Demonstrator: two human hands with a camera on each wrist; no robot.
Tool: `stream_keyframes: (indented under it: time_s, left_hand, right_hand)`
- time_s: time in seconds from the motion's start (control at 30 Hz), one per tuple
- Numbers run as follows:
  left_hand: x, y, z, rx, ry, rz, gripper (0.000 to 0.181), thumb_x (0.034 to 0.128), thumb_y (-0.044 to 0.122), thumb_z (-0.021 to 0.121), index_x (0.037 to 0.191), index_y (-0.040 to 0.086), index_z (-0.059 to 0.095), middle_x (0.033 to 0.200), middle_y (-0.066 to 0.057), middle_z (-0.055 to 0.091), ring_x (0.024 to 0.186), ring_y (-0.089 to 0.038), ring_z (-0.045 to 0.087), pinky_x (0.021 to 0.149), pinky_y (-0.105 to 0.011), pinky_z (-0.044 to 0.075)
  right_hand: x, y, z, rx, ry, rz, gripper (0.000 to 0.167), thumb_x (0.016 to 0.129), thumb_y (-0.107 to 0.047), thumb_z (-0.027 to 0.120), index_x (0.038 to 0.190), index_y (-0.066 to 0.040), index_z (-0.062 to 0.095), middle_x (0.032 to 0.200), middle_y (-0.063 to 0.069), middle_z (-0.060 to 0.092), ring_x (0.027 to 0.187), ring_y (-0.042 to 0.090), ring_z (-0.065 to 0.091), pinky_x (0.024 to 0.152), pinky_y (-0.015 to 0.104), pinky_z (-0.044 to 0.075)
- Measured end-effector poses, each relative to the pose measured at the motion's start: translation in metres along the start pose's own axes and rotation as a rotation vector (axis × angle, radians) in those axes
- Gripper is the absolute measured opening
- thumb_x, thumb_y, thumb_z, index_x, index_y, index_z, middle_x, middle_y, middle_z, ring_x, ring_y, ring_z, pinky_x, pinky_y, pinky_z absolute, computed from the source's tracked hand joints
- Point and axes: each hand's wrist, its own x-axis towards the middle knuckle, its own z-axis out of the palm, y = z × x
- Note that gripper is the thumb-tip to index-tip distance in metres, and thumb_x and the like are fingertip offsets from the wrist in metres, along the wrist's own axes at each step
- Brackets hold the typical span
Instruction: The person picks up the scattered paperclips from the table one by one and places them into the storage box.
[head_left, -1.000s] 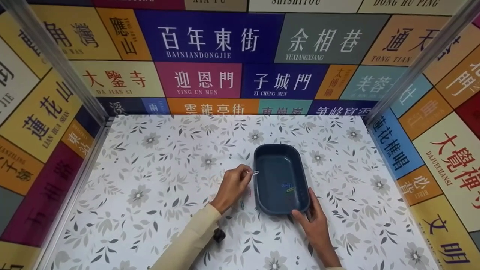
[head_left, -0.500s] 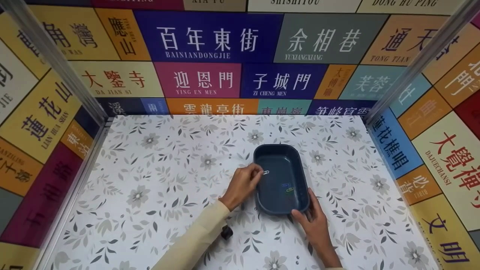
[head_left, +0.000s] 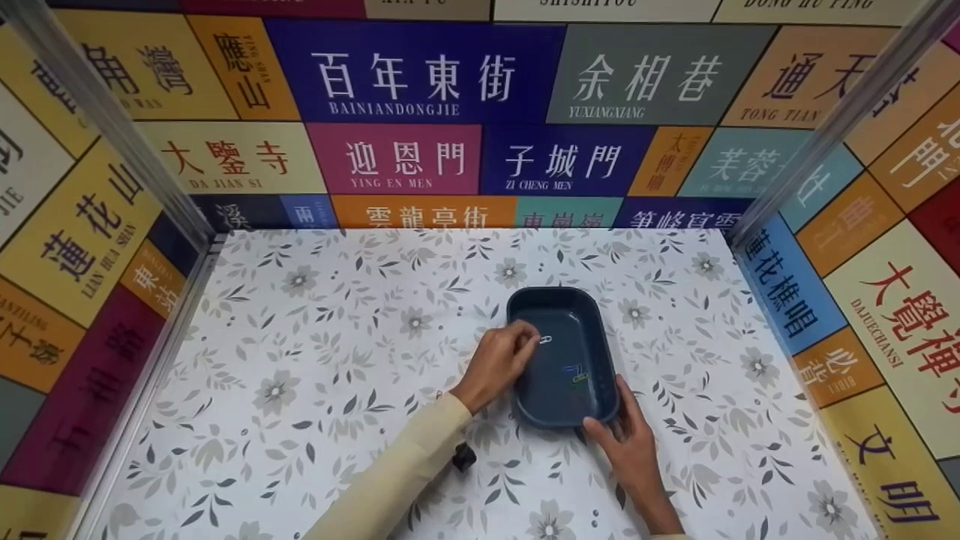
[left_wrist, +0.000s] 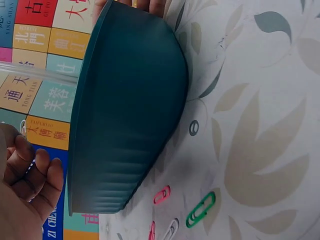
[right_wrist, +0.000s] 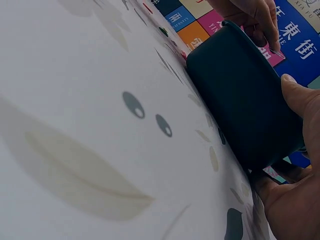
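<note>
A dark blue plastic bin (head_left: 517, 397) stands on the patterned tabletop. My left hand (head_left: 491, 366) is over its left rim and pinches a white paper clip (head_left: 546, 340) above the bin's inside. That clip's end (left_wrist: 23, 127) pokes up past the fingertips in the left wrist view. My right hand (head_left: 632, 454) grips the bin's near right corner, thumb on one side and fingers (right_wrist: 265, 187) low at the other. Inside the bin lie a blue paper clip (head_left: 574, 370) and a yellow paper clip (head_left: 580, 379), with a darker greenish one beside them.
Beside the bin's left side lie a green paper clip (left_wrist: 201, 209), a pink paper clip (left_wrist: 161, 195), a white paper clip (left_wrist: 171, 230) and another pink one, partly cut off. Panels with printed signs (head_left: 420, 71) wall in the table's back and sides.
My left hand has moved right with the white paper clip, from outside the left rim to over the bin's inside. The right hand and bin have stayed in place.
</note>
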Motion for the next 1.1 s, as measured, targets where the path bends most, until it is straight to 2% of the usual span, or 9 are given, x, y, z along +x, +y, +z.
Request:
stream_keyframes:
  time_s: [0.43, 0.67, 0.97, 1.1]
  left_hand:
    - [0.012, 0.010, 0.014, 0.010, -0.035, 0.036, 0.011, 0.1104, 0.011, 0.067, 0.108, 0.005, 0.076, 0.083, -0.002, 0.071, 0.071, -0.007, 0.059, 0.068, -0.020, 0.047]
    - [0.019, 0.013, 0.021, 0.045, -0.054, 0.050, 0.011, 0.1099, 0.009, 0.067, 0.108, 0.005, 0.076, 0.084, -0.003, 0.073, 0.072, -0.008, 0.061, 0.068, -0.020, 0.049]
    - [0.024, 0.011, 0.029, 0.093, -0.100, 0.045, 0.011, 0.1091, 0.011, 0.068, 0.109, 0.005, 0.077, 0.087, -0.003, 0.075, 0.074, -0.009, 0.065, 0.072, -0.021, 0.052]
    - [0.028, 0.013, 0.032, 0.135, -0.148, 0.045, 0.012, 0.1098, 0.014, 0.068, 0.111, 0.006, 0.078, 0.086, -0.001, 0.074, 0.075, -0.009, 0.065, 0.073, -0.021, 0.053]
  right_hand:
    - [0.001, 0.000, 0.001, -0.009, -0.003, -0.021, 0.092, 0.102, -0.008, 0.080, 0.175, -0.007, 0.025, 0.180, 0.019, 0.024, 0.164, 0.037, 0.028, 0.115, 0.010, 0.034]
    - [0.001, 0.000, 0.001, 0.002, -0.010, -0.015, 0.092, 0.102, -0.007, 0.079, 0.175, -0.006, 0.023, 0.179, 0.020, 0.024, 0.164, 0.036, 0.028, 0.114, 0.009, 0.034]
    - [0.000, -0.001, 0.001, 0.010, 0.002, -0.015, 0.092, 0.101, -0.006, 0.080, 0.174, -0.005, 0.025, 0.179, 0.020, 0.026, 0.163, 0.038, 0.030, 0.115, 0.010, 0.035]
    - [0.000, -0.001, 0.001, 0.015, 0.018, -0.026, 0.092, 0.100, -0.005, 0.081, 0.174, -0.004, 0.026, 0.178, 0.022, 0.027, 0.161, 0.041, 0.032, 0.113, 0.009, 0.036]
